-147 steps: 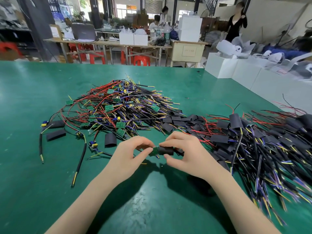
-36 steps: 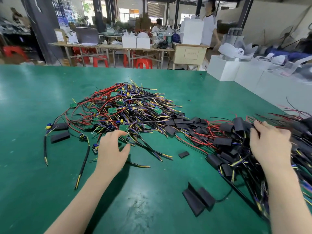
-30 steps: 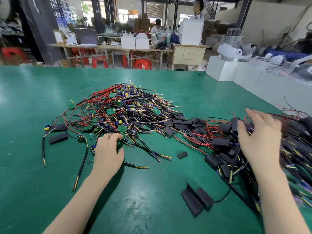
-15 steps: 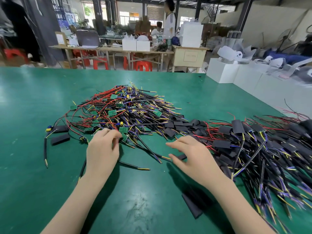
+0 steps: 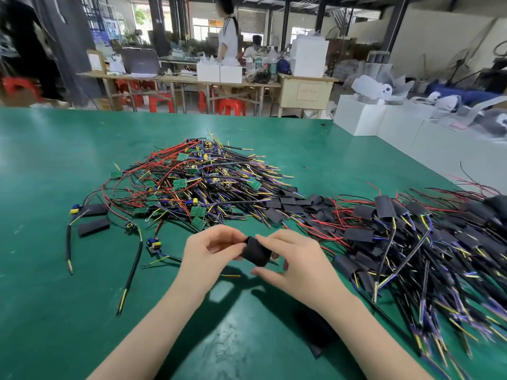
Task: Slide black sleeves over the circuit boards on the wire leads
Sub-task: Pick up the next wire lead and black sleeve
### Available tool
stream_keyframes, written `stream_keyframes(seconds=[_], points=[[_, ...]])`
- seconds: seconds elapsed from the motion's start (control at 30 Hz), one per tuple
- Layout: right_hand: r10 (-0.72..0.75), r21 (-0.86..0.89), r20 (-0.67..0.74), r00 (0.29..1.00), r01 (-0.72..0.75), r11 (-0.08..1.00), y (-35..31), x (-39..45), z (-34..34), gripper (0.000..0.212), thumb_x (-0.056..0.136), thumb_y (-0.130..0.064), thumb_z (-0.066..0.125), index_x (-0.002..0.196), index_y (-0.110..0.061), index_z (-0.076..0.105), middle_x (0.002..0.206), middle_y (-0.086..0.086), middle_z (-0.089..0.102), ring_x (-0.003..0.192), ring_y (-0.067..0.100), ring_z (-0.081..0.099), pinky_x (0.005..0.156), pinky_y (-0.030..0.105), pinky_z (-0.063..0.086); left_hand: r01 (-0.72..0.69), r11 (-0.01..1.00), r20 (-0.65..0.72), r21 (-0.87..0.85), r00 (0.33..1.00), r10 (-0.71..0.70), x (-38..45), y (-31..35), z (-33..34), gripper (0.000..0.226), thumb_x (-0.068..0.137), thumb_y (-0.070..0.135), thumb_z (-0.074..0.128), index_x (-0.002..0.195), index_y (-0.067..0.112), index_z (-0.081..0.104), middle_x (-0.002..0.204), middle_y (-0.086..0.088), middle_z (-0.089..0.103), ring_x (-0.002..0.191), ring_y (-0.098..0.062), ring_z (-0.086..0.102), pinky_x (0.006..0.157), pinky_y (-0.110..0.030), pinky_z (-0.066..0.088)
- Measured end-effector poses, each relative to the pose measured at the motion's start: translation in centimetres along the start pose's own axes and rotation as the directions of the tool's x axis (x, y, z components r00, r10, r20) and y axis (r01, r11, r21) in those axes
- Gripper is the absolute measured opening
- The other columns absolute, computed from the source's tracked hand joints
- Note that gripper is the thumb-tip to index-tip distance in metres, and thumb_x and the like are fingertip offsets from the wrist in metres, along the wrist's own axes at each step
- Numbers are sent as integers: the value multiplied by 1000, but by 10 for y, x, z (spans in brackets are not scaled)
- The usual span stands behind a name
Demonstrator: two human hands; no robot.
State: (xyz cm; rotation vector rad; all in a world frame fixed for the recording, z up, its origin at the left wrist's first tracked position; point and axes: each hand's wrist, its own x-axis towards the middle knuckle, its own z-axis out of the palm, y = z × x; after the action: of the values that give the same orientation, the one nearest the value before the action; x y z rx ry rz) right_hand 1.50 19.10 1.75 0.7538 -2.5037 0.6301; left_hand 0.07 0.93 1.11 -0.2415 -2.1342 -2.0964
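On the green surface (image 5: 55, 311), far left, two loose flat sleeves (image 5: 93, 226) lie near stray leads; behind them spreads the pile of bare boards (image 5: 192, 185), green circuit boards tangled in red, yellow and black wire; in front of it the left hand (image 5: 208, 256) pinches one end of a black sleeve (image 5: 256, 252) between thumb and fingertips, its grip narrow; the right hand (image 5: 296, 263) holds the sleeve's other end, fingers curled round it, both raised just above the surface; to the right lies the heap of sleeved leads (image 5: 406, 242); white boxes (image 5: 359, 120) stand beyond the surface's far right edge.
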Motion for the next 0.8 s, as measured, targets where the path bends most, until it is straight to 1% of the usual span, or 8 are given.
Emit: stream_keyframes(seconds=[0.17, 0.23, 0.3, 0.33, 0.43, 0.6, 0.7, 0.8], points=[[35, -42, -44, 998, -37, 998, 0, 1, 0, 40, 69, -22, 77, 108, -12, 70, 89, 1, 67, 76, 22, 61, 62, 34, 54, 21, 997, 46, -68, 999, -18, 2, -3, 0, 15, 82, -12, 66, 84, 2, 70, 80, -10, 72, 73, -15, 68, 69, -22, 56], [68, -47, -63, 996, -71, 996, 1, 1, -1, 38, 70, -23, 72, 107, -13, 70, 88, 0, 66, 77, 22, 60, 61, 36, 54, -152, 969, 14, 194, 988, 153, 11, -8, -6, 15, 84, -6, 68, 91, 7, 71, 89, -5, 72, 84, -16, 67, 81, -24, 52], [103, -40, -77, 992, -107, 993, 3, 1, -2, 34, 71, -25, 70, 103, -12, 71, 84, 0, 64, 76, 22, 58, 61, 37, 54, -278, 698, 12, 660, 933, 361, 22, -16, -21, 24, 83, 2, 71, 105, 10, 69, 110, -3, 67, 104, -20, 58, 92, -30, 42], [118, -36, -82, 990, -121, 992, 4, 1, -3, 33, 71, -24, 71, 102, -12, 71, 83, 0, 64, 75, 21, 58, 62, 38, 54, -249, 547, 27, 799, 924, 381, 27, -21, -29, 33, 82, 6, 71, 115, 10, 66, 119, -6, 63, 113, -26, 53, 95, -36, 39], [140, -24, -94, 986, -143, 989, 7, 2, -6, 33, 71, -25, 72, 101, -12, 72, 81, 0, 64, 72, 21, 58, 62, 38, 54, -90, 350, 11, 932, 975, 221, 34, -31, -47, 47, 87, 10, 64, 134, 12, 55, 131, -13, 58, 121, -35, 46, 94, -45, 39], [152, -38, -107, 983, -157, 987, 6, 2, -8, 33, 71, -27, 75, 101, -14, 72, 79, -1, 63, 70, 20, 58, 61, 37, 54, -92, 377, 22, 922, 982, 185, 37, -32, -52, 43, 85, 5, 64, 128, 11, 58, 107, -14, 63, 104, -34, 48, 85, -42, 41], [159, -44, -112, 981, -165, 985, 6, 1, -10, 35, 70, -28, 77, 103, -17, 73, 82, -3, 65, 71, 19, 60, 62, 37, 55, -73, 408, 6, 910, 987, 163, 37, -29, -50, 52, 88, 6, 61, 138, 9, 45, 106, -12, 60, 103, -32, 48, 86, -41, 43], [172, -55, -114, 978, -179, 982, 6, 1, -12, 35, 71, -30, 77, 103, -20, 73, 83, -4, 66, 71, 18, 62, 62, 35, 54, -100, 333, 53, 938, 988, 148, 36, -29, -49, 61, 90, 10, 55, 147, 12, 33, 104, -10, 59, 101, -30, 47, 85, -40, 43]])
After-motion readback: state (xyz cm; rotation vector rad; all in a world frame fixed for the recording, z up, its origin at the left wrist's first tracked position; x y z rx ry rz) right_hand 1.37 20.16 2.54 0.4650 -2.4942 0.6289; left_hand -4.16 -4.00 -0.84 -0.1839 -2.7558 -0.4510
